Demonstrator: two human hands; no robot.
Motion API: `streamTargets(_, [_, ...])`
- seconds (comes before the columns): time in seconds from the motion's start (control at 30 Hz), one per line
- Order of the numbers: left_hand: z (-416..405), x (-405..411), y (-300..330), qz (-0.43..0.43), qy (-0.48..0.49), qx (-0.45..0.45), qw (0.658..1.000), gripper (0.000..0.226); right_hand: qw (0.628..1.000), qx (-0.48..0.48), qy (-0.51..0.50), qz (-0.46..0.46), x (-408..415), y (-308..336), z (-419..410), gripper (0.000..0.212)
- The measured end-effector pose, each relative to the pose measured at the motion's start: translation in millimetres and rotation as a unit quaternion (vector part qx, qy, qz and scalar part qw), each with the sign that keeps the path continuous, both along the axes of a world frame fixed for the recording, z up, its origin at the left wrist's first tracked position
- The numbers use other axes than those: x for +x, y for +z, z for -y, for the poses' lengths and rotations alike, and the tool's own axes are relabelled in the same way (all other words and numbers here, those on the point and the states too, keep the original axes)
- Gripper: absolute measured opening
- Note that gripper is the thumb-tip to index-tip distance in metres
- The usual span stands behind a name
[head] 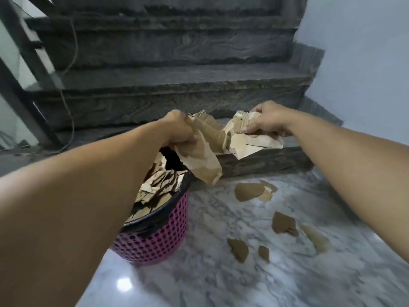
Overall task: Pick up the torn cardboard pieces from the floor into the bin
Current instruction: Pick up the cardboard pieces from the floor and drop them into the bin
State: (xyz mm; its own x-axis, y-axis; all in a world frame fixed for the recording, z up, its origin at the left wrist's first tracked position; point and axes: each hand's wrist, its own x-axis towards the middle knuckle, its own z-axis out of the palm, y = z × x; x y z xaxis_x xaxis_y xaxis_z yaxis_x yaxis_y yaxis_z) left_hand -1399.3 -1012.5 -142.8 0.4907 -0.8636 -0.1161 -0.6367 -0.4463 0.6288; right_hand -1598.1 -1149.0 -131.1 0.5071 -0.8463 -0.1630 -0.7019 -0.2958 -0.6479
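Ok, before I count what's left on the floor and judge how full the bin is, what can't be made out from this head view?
- Bin: its left side and much of the opening are covered by the left forearm.
- Whether the cardboard in the left hand and right hand is one sheet or two: unclear, folds overlap.
- Floor beyond the right forearm and frame edge: hidden, so more scraps may lie there.
- Small scraps: blurred outlines.

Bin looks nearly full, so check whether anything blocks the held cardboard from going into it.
Nothing visible stands between. The left hand grips cardboard hanging right above the bin; the right hand holds the other end. The opening is uncovered, though scraps already reach the rim.
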Motion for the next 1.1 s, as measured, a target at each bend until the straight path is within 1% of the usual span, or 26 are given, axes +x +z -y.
streamTargets(0.1, [-41.6,36.5,28.8,-0.037,0.070,-0.046,0.996,0.060,0.999,0.013,0.009,0.028,43.7,18.9,-30.3,0.041])
streamTargets(0.17, [-71.3,63.2,40.2,-0.057,0.119,-0.078,0.988,0.060,0.999,0.019,0.014,0.042,75.0,26.3,-49.3,0.045])
streamTargets(0.23, [-101.1,91.1,42.6,-0.073,0.158,-0.090,0.981,0.060,0.998,0.019,0.020,0.059,105.9,31.6,-70.5,0.052])
streamTargets(0.3, [-126.2,108.6,37.0,-0.103,0.183,-0.084,0.974,0.054,0.996,0.029,0.026,0.074,131.1,30.3,-86.8,0.057])
streamTargets(0.4, [-157.9,129.2,10.3,-0.182,0.202,-0.066,0.960,0.035,0.995,0.038,0.051,0.075,159.3,20.7,-115.4,0.054])
streamTargets(0.47, [-171.5,135.7,-12.4,-0.209,0.190,-0.030,0.959,0.033,0.995,0.041,0.059,0.071,169.9,8.3,-129.6,0.052])
streamTargets(0.5, [-177.2,137.7,-22.5,-0.200,0.178,-0.005,0.963,0.029,0.995,0.044,0.065,0.062,174.2,1.1,-136.8,0.050])
streamTargets(0.53, [-180.0,135.9,-30.3,-0.169,0.160,0.025,0.972,0.023,0.995,0.042,0.077,0.044,174.6,-6.2,-142.3,0.051])
streamTargets(0.57, [-182.8,133.5,-36.2,-0.133,0.141,0.059,0.979,0.021,0.995,0.028,0.099,0.003,175.5,-12.3,-147.1,0.054])
streamTargets(0.6, [-184.3,129.8,-40.9,-0.095,0.123,0.092,0.983,0.030,0.992,0.002,0.114,-0.047,174.7,-18.5,-150.7,0.061])
streamTargets(0.63, [-184.5,127.9,-45.0,-0.067,0.110,0.119,0.984,0.051,0.987,-0.038,0.127,-0.092,173.5,-21.8,-153.1,0.066])
streamTargets(0.67, [-184.3,125.5,-47.3,-0.059,0.108,0.132,0.983,0.070,0.983,-0.064,0.129,-0.110,171.3,-23.5,-154.1,0.067])
streamTargets(0.7, [-183.7,123.9,-47.0,-0.061,0.110,0.131,0.983,0.081,0.983,-0.074,0.125,-0.116,169.0,-22.8,-153.1,0.064])
streamTargets(0.73, [-181.9,123.1,-47.0,-0.064,0.108,0.120,0.985,0.085,0.984,-0.077,0.116,-0.109,165.9,-21.4,-150.1,0.060])
streamTargets(0.8, [-177.1,120.6,-44.7,-0.050,0.099,0.099,0.989,0.085,0.988,-0.070,0.098,-0.093,158.8,-14.1,-142.9,0.052])
streamTargets(0.9, [-169.4,109.7,-35.2,-0.008,0.089,0.067,0.994,0.076,0.995,-0.020,0.080,-0.061,142.9,-1.3,-131.2,0.038])
streamTargets(1.03, [-141.6,93.7,-18.3,0.005,0.049,0.021,0.999,0.059,0.995,0.003,0.066,-0.079,116.0,4.5,-103.1,0.016])
streamTargets(1.1, [-117.0,77.8,-13.3,0.011,0.028,0.001,1.000,0.053,0.995,0.013,0.056,-0.084,98.1,-0.8,-86.2,0.016])
